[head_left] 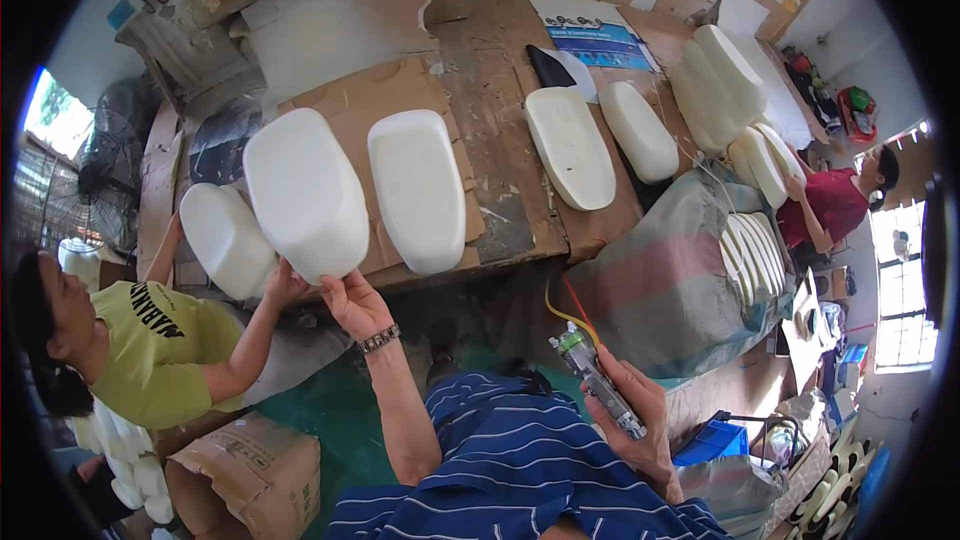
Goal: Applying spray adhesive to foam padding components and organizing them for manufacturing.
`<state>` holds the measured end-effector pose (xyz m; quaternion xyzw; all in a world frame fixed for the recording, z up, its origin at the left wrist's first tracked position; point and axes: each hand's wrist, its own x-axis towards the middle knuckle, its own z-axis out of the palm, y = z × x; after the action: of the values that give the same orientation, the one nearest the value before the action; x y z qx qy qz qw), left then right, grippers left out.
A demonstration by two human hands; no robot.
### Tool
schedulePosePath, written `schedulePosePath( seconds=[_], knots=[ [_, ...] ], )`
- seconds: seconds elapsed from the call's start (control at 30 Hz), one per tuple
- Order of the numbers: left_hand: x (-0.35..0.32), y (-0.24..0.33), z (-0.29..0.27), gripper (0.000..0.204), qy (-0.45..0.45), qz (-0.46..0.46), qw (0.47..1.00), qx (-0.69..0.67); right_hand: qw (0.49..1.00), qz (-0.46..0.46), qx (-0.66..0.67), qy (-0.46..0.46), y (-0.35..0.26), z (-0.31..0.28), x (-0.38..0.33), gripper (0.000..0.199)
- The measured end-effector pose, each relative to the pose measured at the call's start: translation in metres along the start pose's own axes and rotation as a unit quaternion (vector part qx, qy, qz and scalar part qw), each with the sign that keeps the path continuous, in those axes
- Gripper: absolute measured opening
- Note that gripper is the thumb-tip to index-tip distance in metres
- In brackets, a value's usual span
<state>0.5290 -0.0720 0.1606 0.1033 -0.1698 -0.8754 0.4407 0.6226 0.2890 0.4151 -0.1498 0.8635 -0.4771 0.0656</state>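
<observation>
My left hand [355, 302], a beaded bracelet on its wrist, grips the lower edge of a large white foam cushion [305, 195] that is lifted over the near edge of the workbench [500, 210]. A co-worker in a yellow shirt [150, 350] at the left touches the same cushion from below with one hand [284, 285] and holds a second foam cushion [225, 240] with the other arm. My right hand [632, 408] is low by my striped shirt, closed around a spray gun [598, 380] with yellow and red hoses.
More white foam cushions lie on the cardboard-covered bench [418, 190] [570, 145] [640, 130], with a stack [720, 80] at the far right. A big woven sack [670, 280] holds foam pieces. A person in a red shirt [830, 205] works at the right. A cardboard box [250, 475] and a blue crate [715, 440] stand below.
</observation>
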Motion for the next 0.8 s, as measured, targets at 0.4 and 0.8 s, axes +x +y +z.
schedulePosePath(
  seconds=[0.4,0.8],
  knots=[
    [-0.065,-0.039,-0.187,0.018,0.133,-0.323,0.822,0.449,1.000,-0.022,-0.011,-0.016,0.007,0.001,0.004,0.068],
    [-0.126,0.002,-0.281,0.018,0.195,-0.398,0.633,0.634,0.999,0.032,-0.005,0.005,0.016,-0.008,-0.006,0.059]
  ],
)
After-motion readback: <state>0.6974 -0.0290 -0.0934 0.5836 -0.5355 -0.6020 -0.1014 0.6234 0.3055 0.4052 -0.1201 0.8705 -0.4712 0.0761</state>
